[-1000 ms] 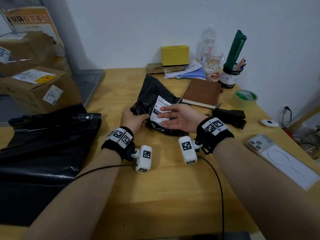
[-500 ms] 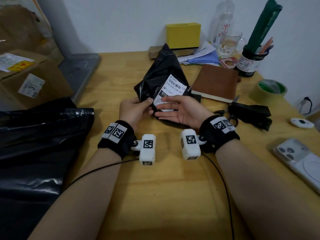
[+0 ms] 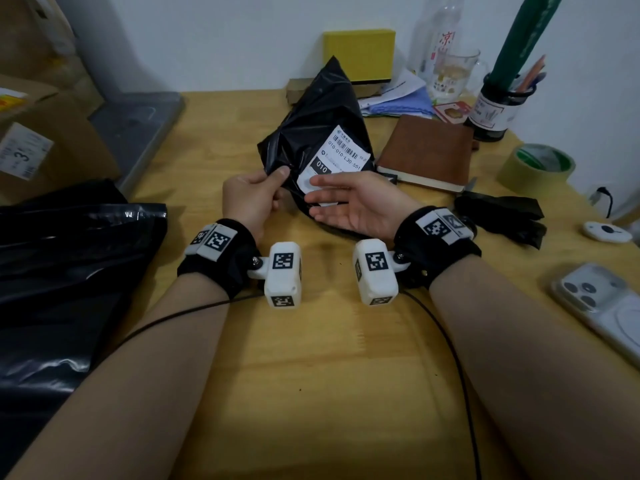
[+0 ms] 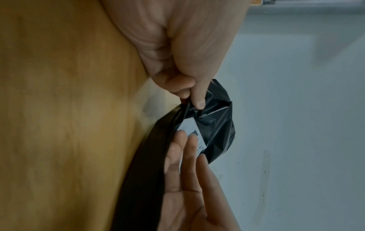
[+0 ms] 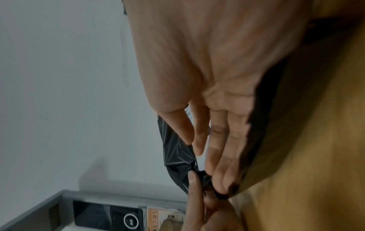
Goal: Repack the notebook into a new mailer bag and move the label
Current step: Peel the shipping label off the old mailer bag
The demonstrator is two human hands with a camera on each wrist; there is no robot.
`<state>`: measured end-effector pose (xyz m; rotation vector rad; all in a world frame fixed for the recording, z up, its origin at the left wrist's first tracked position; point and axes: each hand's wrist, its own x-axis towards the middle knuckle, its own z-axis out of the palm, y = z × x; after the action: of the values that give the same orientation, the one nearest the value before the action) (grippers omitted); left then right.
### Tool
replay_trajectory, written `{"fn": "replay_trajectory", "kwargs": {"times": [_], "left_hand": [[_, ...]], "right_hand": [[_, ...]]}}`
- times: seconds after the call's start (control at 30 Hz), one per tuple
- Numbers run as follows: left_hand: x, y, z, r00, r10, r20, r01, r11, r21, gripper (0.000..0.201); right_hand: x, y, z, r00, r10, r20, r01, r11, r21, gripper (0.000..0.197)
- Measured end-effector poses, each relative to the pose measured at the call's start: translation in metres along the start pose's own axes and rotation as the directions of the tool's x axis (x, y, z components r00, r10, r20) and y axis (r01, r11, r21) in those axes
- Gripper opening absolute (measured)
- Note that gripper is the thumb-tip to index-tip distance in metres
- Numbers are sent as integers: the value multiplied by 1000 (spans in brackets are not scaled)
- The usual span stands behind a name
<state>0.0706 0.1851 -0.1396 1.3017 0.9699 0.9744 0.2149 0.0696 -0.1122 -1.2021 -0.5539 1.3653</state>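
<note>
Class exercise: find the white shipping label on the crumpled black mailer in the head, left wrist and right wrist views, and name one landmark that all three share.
Head: white label, centre, above the right hand.
Left wrist: label, lower centre, part covered by fingers.
Right wrist: label, only a sliver between fingers.
Shared landmark: left hand pinching the black mailer.

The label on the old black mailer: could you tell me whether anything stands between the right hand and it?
Nothing visible does. The right hand already lies with straight fingers on the label's lower edge, while the left hand pinches the old mailer beside it.
</note>
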Motion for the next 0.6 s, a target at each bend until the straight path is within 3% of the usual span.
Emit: {"fn": "replay_trajectory", "kwargs": {"times": [0.27,0.6], "left_hand": [[-5,10,1,1000,31,-4,-31,966,-256,20],[-11,21,-1,975,47,216,97,788,-609,7]], "right_hand": [[-3,-8,11,985,-175,4,171,954,-247,27],[-5,-15,21,935,-352,37,351,909,-226,22]]}}
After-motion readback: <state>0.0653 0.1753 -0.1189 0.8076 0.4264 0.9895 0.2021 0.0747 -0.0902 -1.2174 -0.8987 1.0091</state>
